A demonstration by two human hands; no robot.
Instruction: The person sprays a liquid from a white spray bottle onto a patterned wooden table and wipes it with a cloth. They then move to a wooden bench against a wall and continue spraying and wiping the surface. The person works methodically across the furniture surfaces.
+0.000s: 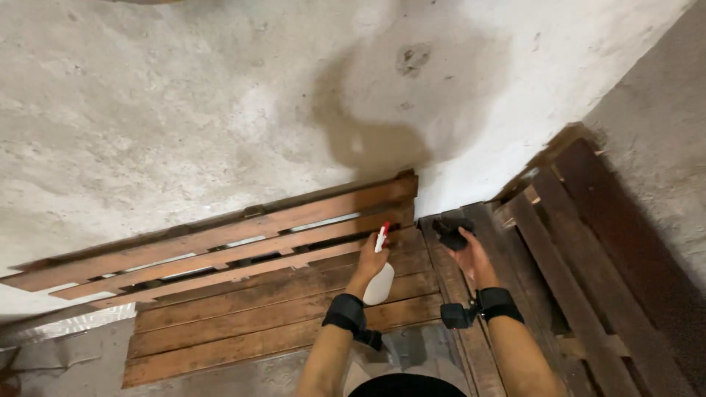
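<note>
Left hand [370, 259] grips white plastic spray bottle w/ red nozzle [379, 273], over brown slatted wooden pallet [279, 309]. Right hand [471, 256], at pallet's right edge, fingers curled round dark crumpled cloth [452, 229].

We count two hands: the left hand [370, 259] and the right hand [471, 257]. Each forearm carries one black wrist strap, so two straps: one on the left [346, 314] and one on the right [498, 302].

We see one white spray bottle [379, 281] with one red nozzle [382, 233], and one dark cloth [452, 230].

We count three wooden slatted pieces: one slatted rail [220, 239] leaning at the wall, one flat plank pallet [272, 316] below it, and one darker pallet [581, 242] tilted at the right.

There is one rough plaster wall [184, 95], bearing one large shadow [397, 95].
</note>
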